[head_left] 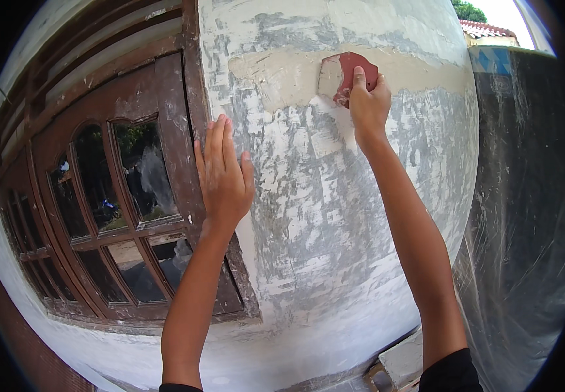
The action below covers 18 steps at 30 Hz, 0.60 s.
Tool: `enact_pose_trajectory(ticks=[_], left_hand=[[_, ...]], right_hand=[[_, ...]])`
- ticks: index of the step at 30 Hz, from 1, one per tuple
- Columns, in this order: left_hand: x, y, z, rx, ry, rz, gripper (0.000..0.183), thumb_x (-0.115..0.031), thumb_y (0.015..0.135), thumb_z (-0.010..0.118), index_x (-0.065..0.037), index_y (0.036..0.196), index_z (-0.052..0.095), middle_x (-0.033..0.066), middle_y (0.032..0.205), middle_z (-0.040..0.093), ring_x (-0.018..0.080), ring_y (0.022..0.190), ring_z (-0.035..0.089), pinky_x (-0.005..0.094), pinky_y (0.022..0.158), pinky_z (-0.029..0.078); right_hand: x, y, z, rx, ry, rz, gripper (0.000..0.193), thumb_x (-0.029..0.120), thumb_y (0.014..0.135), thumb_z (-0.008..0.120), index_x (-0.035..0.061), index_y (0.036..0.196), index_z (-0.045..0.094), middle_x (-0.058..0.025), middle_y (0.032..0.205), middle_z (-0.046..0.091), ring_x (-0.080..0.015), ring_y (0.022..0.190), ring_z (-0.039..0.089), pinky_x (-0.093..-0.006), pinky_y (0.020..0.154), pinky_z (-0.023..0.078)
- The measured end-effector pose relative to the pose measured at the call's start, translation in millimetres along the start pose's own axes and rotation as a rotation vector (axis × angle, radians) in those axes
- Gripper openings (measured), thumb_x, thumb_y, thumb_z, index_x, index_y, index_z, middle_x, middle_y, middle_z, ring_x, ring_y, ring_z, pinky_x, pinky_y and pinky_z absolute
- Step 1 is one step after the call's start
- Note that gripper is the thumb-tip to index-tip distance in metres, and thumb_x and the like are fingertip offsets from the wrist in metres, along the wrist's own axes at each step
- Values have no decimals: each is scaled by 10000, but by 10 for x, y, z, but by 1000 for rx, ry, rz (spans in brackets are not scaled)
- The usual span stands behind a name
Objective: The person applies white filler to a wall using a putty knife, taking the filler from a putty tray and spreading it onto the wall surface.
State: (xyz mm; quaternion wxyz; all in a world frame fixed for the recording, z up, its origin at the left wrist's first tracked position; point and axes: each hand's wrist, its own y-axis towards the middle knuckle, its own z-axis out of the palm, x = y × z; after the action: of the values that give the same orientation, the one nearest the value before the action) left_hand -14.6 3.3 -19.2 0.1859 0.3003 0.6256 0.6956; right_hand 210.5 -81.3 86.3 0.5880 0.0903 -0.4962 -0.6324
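Observation:
My right hand (370,98) grips a red putty scraper (354,70), thumb on its face. Pale putty coats the scraper's left part, which lies against or very near the wall (321,215). Around the scraper runs a band of smooth beige putty (276,75) across the upper wall. Below that band the surface is patchy white and grey. My left hand (222,173) rests flat with fingers stretched upward, over the edge where the brown window frame (194,85) meets the wall. It holds nothing.
Brown wooden windows (109,189) with glass panes fill the left side. To the right hangs a dark sheet (524,170) covered by clear plastic. Low at the wall's foot sits a pale box-like object (403,359), partly behind my right arm. A tiled roof (488,29) shows at top right.

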Motion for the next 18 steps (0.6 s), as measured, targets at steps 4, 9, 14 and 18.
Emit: enact_pose_trajectory(ticks=[4, 9, 14, 18], left_hand=[[-18, -6, -9, 6, 1, 3, 566, -169, 1015, 466, -15, 1541, 326, 139, 1593, 355, 320, 1503, 290, 540, 1222, 185], [-5, -10, -5, -6, -8, 6, 579, -165, 1008, 479, -18, 1545, 319, 138, 1594, 356, 318, 1502, 294, 547, 1217, 191], [7, -10, -8, -1, -3, 11, 584, -164, 1004, 486, -22, 1546, 319, 133, 1597, 356, 320, 1499, 300, 550, 1214, 192], [-23, -5, -7, -3, -27, 12, 588, -158, 1003, 493, -24, 1548, 317, 131, 1597, 357, 322, 1497, 302, 553, 1213, 191]], right_hand=[[-195, -6, 45, 114, -589, -553, 241, 198, 1021, 592, -40, 1033, 624, -177, 917, 712, -250, 725, 719, -332, 617, 564], [219, -77, 276, 108, -13, -170, 274, 221, 1004, 614, -51, 1036, 631, -184, 902, 721, -280, 783, 727, -372, 685, 570], [401, -153, 821, 291, -161, -475, 340, 263, 951, 657, -70, 1016, 632, -252, 930, 709, -413, 901, 693, -464, 855, 523], [409, -47, 949, 312, -311, -492, 365, 279, 949, 638, -78, 1025, 627, -272, 955, 701, -435, 941, 677, -478, 864, 522]])
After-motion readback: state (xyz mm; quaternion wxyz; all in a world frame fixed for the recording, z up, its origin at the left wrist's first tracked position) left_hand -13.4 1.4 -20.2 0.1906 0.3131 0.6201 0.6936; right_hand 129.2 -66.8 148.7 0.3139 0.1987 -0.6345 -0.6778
